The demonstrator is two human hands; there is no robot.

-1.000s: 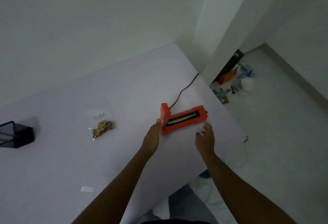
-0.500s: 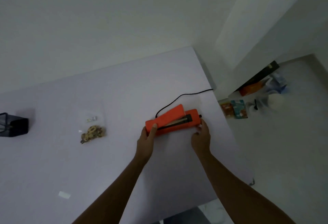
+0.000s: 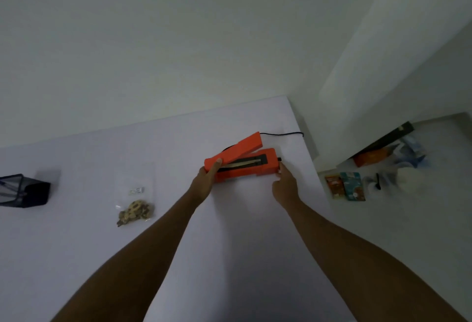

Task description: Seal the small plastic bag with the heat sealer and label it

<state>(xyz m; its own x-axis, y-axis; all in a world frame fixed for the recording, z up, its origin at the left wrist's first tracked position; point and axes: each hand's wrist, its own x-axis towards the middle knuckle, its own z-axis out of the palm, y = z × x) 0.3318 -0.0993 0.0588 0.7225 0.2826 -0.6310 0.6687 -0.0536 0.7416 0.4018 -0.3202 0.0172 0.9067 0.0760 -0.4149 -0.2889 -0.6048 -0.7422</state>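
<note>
The bag [image 3: 134,200] lies flat on the surface [image 3: 89,245], well left of the sealer [image 3: 242,163], untouched. Left hand [image 3: 204,181], the nearer, grasps the sealer's hinge end; right hand [image 3: 284,185] touches its far end, fingers relaxed.

Sealer [image 3: 245,164] on table [image 3: 89,258], 1 o'clock. Bag [image 3: 134,197] at its 8 o'clock. Bin [image 3: 23,191] at 9, table's edge.

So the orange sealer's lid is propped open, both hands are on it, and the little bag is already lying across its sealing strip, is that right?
Not the bag. In the head view the small plastic bag lies on the table, apart from the heat sealer. The lid is open, with the left hand and right hand on it.
</note>
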